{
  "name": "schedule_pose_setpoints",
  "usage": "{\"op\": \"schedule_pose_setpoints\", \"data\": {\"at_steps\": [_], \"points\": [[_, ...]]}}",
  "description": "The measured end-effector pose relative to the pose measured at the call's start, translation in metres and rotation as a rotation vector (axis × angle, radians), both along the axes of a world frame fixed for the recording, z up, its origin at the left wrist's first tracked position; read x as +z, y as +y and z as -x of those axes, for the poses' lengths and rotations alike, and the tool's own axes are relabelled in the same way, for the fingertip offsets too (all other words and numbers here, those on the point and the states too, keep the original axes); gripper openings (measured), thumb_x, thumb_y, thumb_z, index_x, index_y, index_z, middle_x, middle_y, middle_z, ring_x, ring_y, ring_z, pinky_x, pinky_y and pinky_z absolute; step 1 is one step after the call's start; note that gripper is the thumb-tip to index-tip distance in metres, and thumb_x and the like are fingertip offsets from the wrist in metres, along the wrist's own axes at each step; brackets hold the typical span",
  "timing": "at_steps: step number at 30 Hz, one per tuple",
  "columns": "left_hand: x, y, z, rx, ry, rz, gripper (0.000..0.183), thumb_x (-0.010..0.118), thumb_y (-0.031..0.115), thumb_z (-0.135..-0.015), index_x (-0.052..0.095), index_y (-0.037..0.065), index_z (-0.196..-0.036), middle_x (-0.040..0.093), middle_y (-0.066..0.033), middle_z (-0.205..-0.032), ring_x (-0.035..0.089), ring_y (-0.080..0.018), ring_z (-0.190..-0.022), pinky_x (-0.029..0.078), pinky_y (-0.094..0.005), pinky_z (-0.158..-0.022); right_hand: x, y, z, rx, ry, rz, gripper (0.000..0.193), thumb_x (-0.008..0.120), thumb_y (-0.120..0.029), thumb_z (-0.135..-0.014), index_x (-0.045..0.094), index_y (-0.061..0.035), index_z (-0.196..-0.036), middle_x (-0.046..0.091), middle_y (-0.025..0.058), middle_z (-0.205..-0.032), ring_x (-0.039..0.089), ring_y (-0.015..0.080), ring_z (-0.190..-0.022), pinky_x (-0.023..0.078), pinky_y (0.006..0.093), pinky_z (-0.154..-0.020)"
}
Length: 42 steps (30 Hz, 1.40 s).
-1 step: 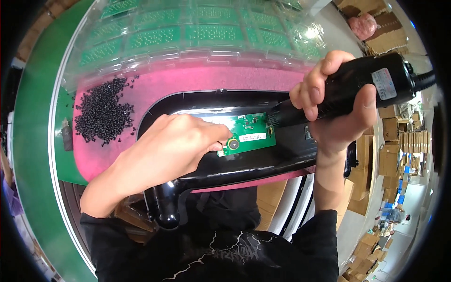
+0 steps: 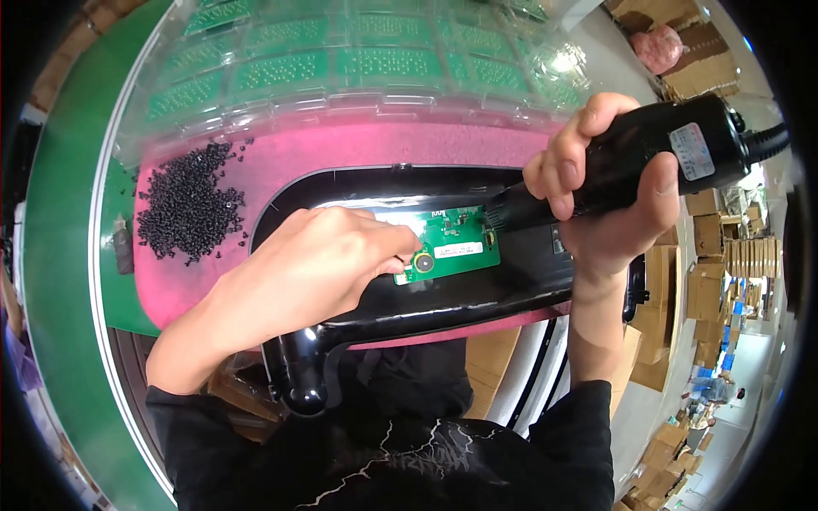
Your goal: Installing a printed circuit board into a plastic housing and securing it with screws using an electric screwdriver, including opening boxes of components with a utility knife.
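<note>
My left hand [image 2: 328,255] pinches the left end of a green circuit board [image 2: 469,234], beside a round component; its fingertips are partly hidden. The board lies inside a long, glossy black plastic housing [image 2: 409,308] and carries a white label strip. My right hand [image 2: 588,183] is wrapped round a black corded power tool [image 2: 626,162], built like an electric screwdriver. The tool is tilted to the left, with its dark, bristly-looking front end at the board's right edge. Whether that end touches the board I cannot tell.
A heap of small black screws [image 2: 187,204] lies on the pink mat [image 2: 349,140], left of the housing. Beyond the mat, clear plastic trays [image 2: 375,60] hold several green circuit boards. A dark stick-like object [image 2: 124,247] rests at the mat's left edge. Cardboard boxes [image 2: 707,289] stand at right.
</note>
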<state>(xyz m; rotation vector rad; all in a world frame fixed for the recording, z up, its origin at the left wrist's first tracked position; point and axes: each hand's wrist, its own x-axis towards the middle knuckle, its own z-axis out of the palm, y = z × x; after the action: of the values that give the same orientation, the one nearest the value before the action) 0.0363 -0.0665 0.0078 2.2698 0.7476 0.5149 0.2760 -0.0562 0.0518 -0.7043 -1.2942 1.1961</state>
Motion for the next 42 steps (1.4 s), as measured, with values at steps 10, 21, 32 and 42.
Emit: {"op": "schedule_pose_setpoints", "data": {"at_steps": [10,21,32,42], "points": [[0.001,0.002,0.002,-0.042,-0.036,-0.063,0.015,0.068,0.010,-0.080,0.066,0.002,-0.092,0.070,-0.0088,-0.088,0.066,-0.0270,-0.081,0.054,-0.0380,-0.069,0.007,-0.004,0.005,0.023,0.053,-0.047,0.061,0.053,-0.062,-0.085,0.049,-0.0027,-0.100,0.050,0.0041,-0.063,0.042,0.0106,-0.041,0.036,0.0270,-0.046],[0.004,0.004,-0.002,0.026,-0.158,-0.076,0.012,0.072,0.005,-0.078,0.066,0.000,-0.087,0.069,-0.0100,-0.084,0.067,-0.0269,-0.079,0.054,-0.0344,-0.069,0.036,-0.037,0.006,0.162,0.204,-0.159,0.054,0.063,-0.055,-0.083,0.046,-0.0076,-0.102,0.053,0.0010,-0.072,0.055,0.0097,-0.048,0.045,0.0290,-0.053],[0.026,0.000,-0.015,0.008,-0.251,-0.080,0.012,0.073,0.004,-0.077,0.066,-0.001,-0.086,0.067,-0.0110,-0.079,0.066,-0.0251,-0.072,0.054,-0.0322,-0.064,0.026,-0.049,-0.015,0.038,0.368,-0.185,0.048,0.059,-0.051,-0.086,0.045,-0.0068,-0.098,0.049,0.0015,-0.072,0.051,0.0096,-0.046,0.043,0.0290,-0.052],[0.034,0.002,-0.044,-0.090,-0.302,-0.007,0.034,0.079,0.013,-0.072,0.064,-0.002,-0.099,0.066,-0.0138,-0.093,0.064,-0.0283,-0.082,0.053,-0.0348,-0.070,0.032,-0.055,-0.018,0.039,0.424,-0.258,0.050,0.062,-0.051,-0.085,0.047,-0.0064,-0.099,0.049,0.0011,-0.071,0.049,0.0089,-0.045,0.042,0.0288,-0.051]]}}
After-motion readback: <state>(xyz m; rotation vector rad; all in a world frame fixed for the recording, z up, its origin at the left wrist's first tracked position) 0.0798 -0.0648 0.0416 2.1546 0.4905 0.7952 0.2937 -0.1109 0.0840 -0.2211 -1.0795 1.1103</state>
